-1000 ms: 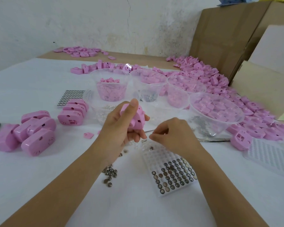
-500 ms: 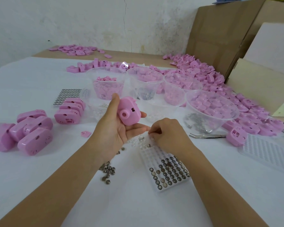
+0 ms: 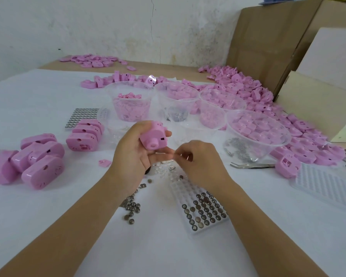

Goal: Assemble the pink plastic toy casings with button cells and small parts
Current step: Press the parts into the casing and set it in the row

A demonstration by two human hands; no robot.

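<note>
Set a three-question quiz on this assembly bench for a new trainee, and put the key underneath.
1. True or false: the left hand grips a pink casing.
2. Where do the tweezers lie? A) on the table, beside the big clear bowl on the right; B) in the right hand; C) on the cardboard boxes.
3. Fill in: the loose button cells lie to the ___ of the cell tray.

Key: 1 true; 2 A; 3 left.
</note>
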